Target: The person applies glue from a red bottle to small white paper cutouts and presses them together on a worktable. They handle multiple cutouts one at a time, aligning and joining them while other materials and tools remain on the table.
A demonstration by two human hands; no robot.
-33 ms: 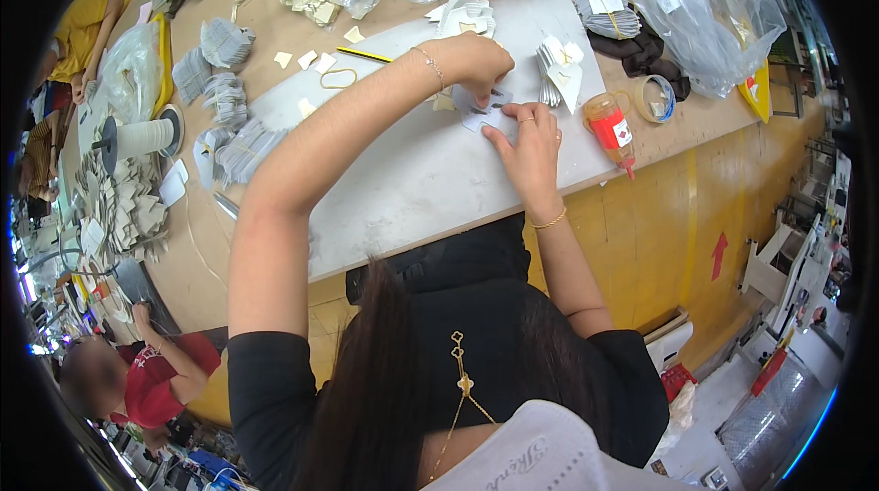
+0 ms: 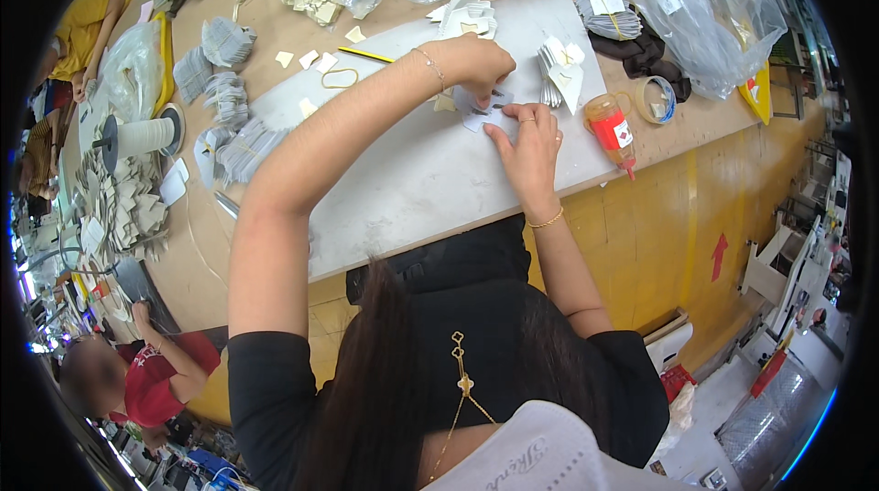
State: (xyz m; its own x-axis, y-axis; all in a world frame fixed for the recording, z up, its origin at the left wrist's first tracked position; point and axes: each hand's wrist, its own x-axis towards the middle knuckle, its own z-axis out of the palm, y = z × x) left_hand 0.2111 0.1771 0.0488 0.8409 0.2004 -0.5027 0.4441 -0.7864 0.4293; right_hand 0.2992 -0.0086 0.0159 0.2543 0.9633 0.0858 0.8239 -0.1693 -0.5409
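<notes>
On the white board (image 2: 403,189), the left hand (image 2: 476,65) is curled shut around a small tool, too hidden to name, pressing onto a small white cut piece (image 2: 483,111) near the board's far edge. The right hand (image 2: 529,145) lies flat, fingers spread, pinning that piece (stacked pieces (image 2: 558,70) wait just right). This looks like marking or gluing; next needs a steady hold.

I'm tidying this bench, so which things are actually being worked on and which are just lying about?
In use: left hand and right hand on the small white cut piece, on the white board.

Lying about: glue bottle, tape roll, rubber band, pencil.
</notes>
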